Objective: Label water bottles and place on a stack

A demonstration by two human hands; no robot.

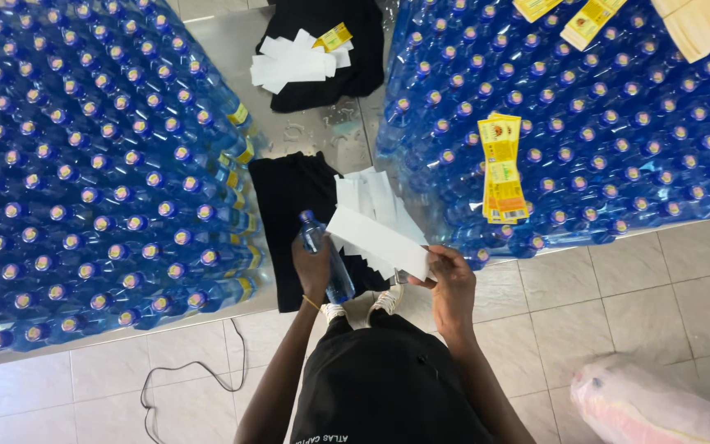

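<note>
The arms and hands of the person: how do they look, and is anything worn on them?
Both arms are bare; no sleeves reach the forearms and there are no gloves. The left hand has a thin yellow band around its wrist. The right hand shows no ring, watch or band that I can make out. The fingers of both hands are uncovered.

I see a clear blue bottle point(328, 259) with a blue cap, and a plain white label strip point(380, 242) beside it. More white strips point(375, 197) lie on a black cloth point(289, 197). The packed bottles point(84, 164) on both sides are blue, their caps showing pale pink centres. A stack of labels point(501, 168) is yellow with red marks. The bench point(322, 127) is shiny grey metal. The floor point(618, 288) has beige tiles with pale joints, crossed by a black cable point(199, 374). My trousers point(384, 386) are black.
</note>
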